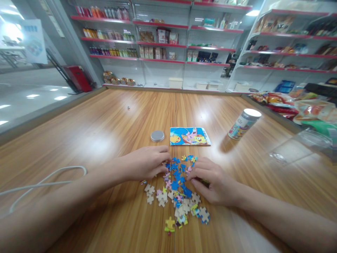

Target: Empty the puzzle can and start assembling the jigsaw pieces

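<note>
A loose heap of jigsaw puzzle pieces (181, 203) lies on the wooden table in front of me. Some show blue, yellow or pink print; others lie with their plain backs up. My left hand (151, 163) reaches in at the heap's left edge, thumb and fingers closed around a blue puzzle piece (167, 165). On the right side my right hand (210, 179) rests low with its fingers curled and the thumb near the index finger. Its fingertips touch the heap beside a pink piece (189, 169); what they pinch, if anything, is hidden.
Beyond the heap lie a cartoon picture card (190, 136) and a round silver lid (157, 136). A printed can (243, 123) stands at the right, near a clear plastic container (300, 147) and snack bags (281, 105). A white cable (60, 169) loops at the left.
</note>
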A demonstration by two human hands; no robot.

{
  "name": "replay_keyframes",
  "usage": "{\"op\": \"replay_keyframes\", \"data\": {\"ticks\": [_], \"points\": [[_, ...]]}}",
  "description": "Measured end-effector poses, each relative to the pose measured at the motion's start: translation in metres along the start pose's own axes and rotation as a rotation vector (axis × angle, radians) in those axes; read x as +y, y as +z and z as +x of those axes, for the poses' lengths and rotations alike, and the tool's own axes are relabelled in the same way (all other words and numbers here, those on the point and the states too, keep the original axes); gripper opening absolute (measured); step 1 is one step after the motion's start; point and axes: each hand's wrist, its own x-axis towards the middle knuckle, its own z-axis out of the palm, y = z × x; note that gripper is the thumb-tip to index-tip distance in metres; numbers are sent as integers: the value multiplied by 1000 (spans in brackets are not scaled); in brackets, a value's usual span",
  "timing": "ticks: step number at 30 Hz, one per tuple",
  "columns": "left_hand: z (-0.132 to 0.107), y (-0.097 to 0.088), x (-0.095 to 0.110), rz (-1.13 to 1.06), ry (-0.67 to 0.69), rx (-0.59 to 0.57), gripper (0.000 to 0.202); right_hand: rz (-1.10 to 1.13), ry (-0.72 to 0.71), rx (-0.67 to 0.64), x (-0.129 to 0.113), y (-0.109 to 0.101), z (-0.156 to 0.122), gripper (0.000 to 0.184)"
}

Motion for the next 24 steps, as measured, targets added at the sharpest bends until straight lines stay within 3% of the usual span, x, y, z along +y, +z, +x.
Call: {"op": "replay_keyframes", "data": {"ticks": [4,10,17,21,24], "points": [[0,-2,0,-52,-14,-36,7,-2,3,-17,0,0,-1,13],[4,-4,5,-56,-139,-89,3,-6,4,-12,0,0,0,13],[2,-6,7,-110,-60,-97,10,-14,7,-25,-1,-1,0,14],[2,-7,6,-84,-58,-56,16,-15,-1,-20,-1,0,1,14],[3,-5,1,-38,-39,73,21,-13,-2,-20,0,0,0,13]]}}
